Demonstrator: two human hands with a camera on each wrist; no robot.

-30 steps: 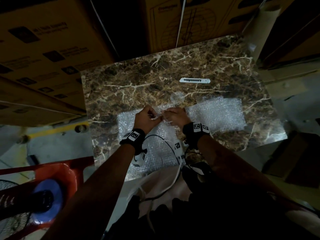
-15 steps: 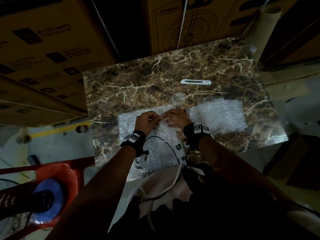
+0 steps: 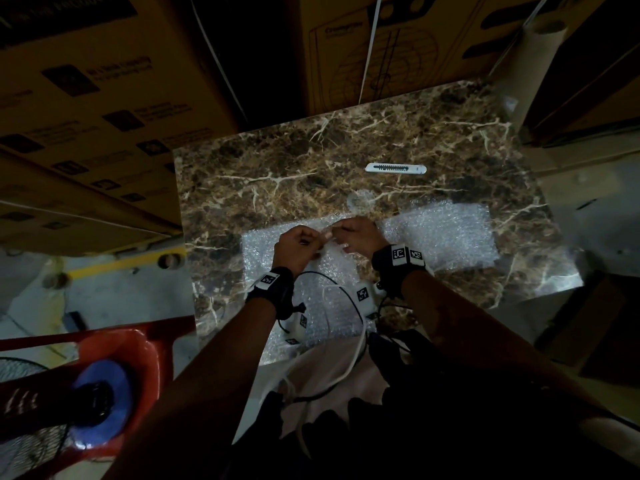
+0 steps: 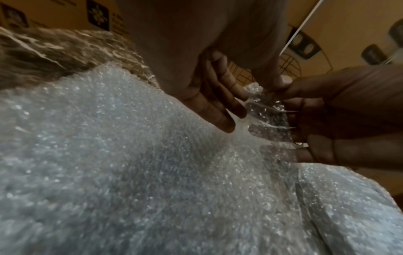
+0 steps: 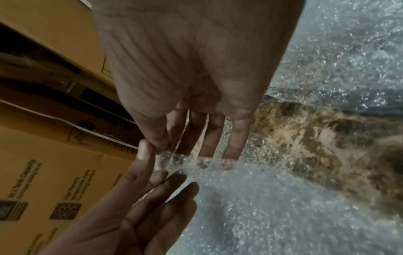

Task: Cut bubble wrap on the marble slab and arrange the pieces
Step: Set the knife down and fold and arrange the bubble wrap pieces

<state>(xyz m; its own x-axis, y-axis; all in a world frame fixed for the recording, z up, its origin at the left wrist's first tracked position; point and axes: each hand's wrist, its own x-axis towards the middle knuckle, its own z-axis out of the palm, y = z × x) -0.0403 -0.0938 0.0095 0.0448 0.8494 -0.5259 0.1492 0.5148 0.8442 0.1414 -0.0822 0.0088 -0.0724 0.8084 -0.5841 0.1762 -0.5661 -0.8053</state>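
Both hands, left (image 3: pixel 298 245) and right (image 3: pixel 356 236), have a grip pinching the clear bubble wrap sheet's (image 3: pixel 332 306) far edge on the brown marble desk (image 3: pixel 277 174); white box cutter (image 3: pixel 395 168) lies beyond, cardboard boxes (image 3: pixel 86 98) behind.

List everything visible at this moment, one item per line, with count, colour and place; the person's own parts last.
marble slab: one, brown with pale veins, centre.
bubble wrap: clear sheets, near half of the slab, one part pinched between the hands.
utility knife: one, white, on the slab beyond the wrap.
cardboard boxes: several, tan, behind and left of the slab.
cardboard tube: one, tan, far right corner.
chair: one, red, lower left.
cables: white and black, near edge.
left hand: pinches the wrap.
right hand: pinches the wrap.
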